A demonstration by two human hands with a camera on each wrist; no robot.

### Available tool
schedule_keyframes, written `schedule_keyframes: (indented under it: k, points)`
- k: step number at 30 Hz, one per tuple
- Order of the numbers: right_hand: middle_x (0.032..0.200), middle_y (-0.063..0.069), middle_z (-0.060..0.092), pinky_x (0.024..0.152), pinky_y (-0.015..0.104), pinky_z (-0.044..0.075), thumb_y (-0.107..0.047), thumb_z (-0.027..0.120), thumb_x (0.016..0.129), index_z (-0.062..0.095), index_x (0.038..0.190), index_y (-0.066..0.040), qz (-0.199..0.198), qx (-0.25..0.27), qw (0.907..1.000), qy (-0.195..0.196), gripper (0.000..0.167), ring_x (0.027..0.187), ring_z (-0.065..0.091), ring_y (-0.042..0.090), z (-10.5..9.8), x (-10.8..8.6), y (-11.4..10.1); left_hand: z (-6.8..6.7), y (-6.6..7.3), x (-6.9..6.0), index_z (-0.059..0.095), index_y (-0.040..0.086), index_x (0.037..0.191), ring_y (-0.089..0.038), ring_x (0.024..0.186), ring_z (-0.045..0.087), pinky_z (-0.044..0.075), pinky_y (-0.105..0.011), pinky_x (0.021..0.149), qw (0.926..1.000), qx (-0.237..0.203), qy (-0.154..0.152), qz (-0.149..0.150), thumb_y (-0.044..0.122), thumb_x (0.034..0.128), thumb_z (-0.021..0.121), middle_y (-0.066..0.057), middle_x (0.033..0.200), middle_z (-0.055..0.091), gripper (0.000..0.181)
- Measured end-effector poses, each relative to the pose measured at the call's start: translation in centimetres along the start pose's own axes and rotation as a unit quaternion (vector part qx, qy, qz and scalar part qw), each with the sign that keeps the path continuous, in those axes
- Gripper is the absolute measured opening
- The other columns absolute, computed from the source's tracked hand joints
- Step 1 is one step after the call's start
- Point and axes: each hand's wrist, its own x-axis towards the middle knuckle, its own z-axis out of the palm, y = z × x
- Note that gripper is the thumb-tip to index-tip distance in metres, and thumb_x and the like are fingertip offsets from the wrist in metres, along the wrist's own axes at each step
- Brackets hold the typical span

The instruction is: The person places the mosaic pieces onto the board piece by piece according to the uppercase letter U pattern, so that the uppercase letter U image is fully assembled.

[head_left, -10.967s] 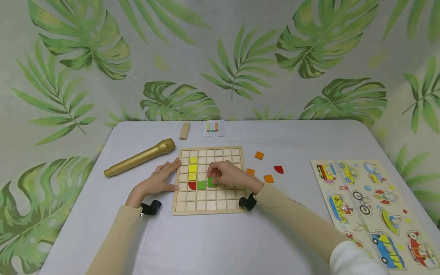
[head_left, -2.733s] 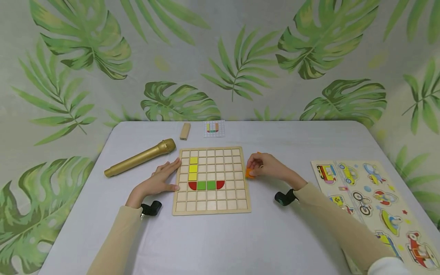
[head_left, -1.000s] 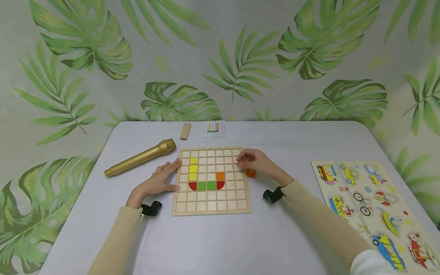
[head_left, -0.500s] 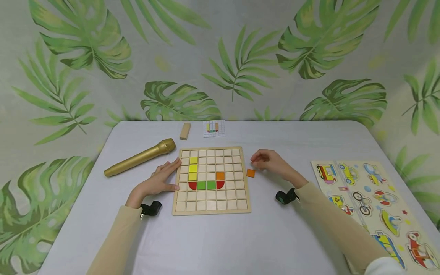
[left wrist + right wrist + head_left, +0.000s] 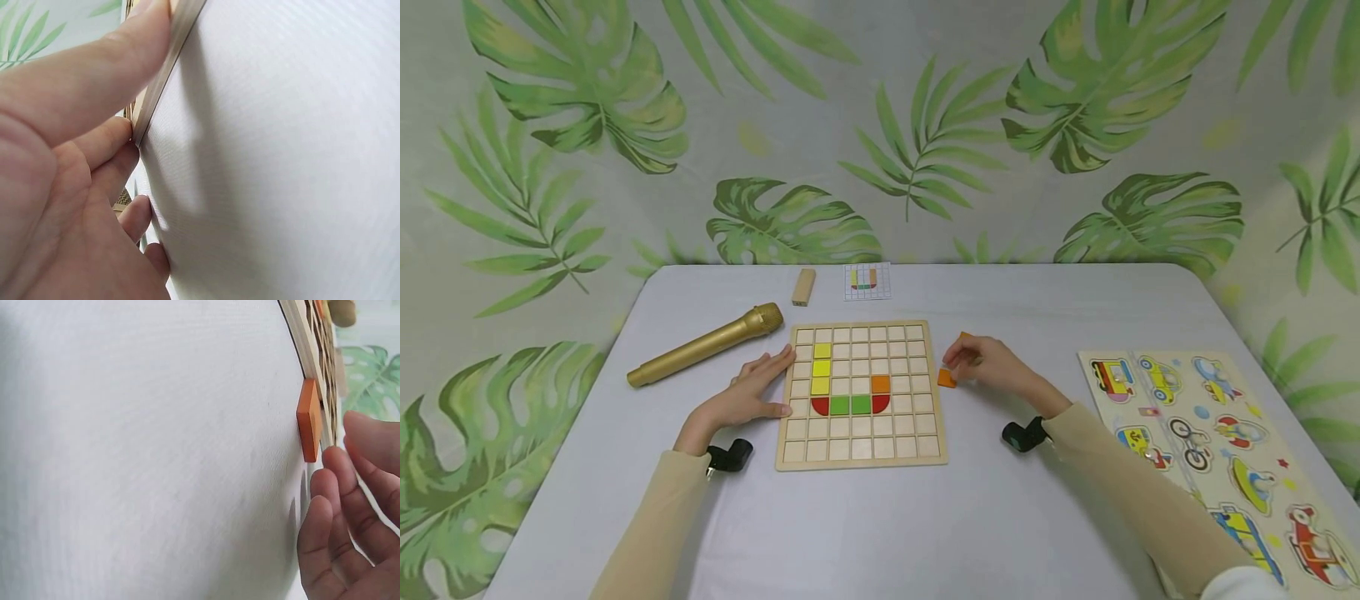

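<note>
A square wooden grid board [image 5: 861,462] lies flat on the table. In its cells sit yellow tiles [image 5: 822,367], green tiles [image 5: 850,405], two red quarter-round tiles [image 5: 880,404] and one orange tile [image 5: 881,384], in a U-like shape. My left hand [image 5: 748,396] rests against the board's left edge, fingers extended and thumb touching the rim. Just right of the board, my right hand [image 5: 988,364] hovers with loosely bent fingers. An orange square tile [image 5: 307,422] lies beside the board edge, apart from these fingers. Behind the hand another orange tile [image 5: 965,335] partly shows.
A gold microphone [image 5: 707,343] lies left of the board. Behind it are a wooden block [image 5: 803,287] and a printed pattern card [image 5: 867,282] with a coloured U. A vehicle picture puzzle [image 5: 1213,458] lies at the right, partly under my right sleeve.
Over eleven seconds a second green tile, the right red tile and an orange tile came onto the board. My right hand then moved off it to the right. The left hand stayed put.
</note>
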Motion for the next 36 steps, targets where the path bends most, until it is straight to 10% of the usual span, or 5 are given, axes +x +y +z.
schedule_keyframes:
  k: [16, 36]
  points:
    - [0.081, 0.002, 0.058, 0.07, 0.029, 0.043, 0.005, 0.074, 0.076, 0.063, 0.091, -0.003, 0.007, -0.099, 0.9948, -0.021, 0.02, 0.076, 0.051, 0.015, 1.0, 0.1, -1.3, 0.2, 0.1, 0.0, 0.021, 0.0, 0.151, -0.046, 0.14, 0.001, 0.004, -0.07, 0.101, 0.9999, -0.002, 0.007, 0.01, 0.024, 0.0862, 0.071, -0.018, 0.157, 0.012, 0.085]
    - [0.082, 0.009, 0.059, 0.062, 0.027, 0.052, 0.0, 0.072, 0.083, 0.064, 0.098, 0.004, 0.051, 0.061, 0.9966, -0.021, 0.017, 0.068, 0.056, 0.017, 0.9, 2.8, -2.3, 0.2, -0.2, 0.1, 0.019, 0.003, 0.152, -0.043, 0.141, 0.0, 0.004, -0.069, 0.102, 1.0, 0.002, 0.003, 0.002, 0.023, 0.086, 0.071, -0.016, 0.158, 0.01, 0.087]
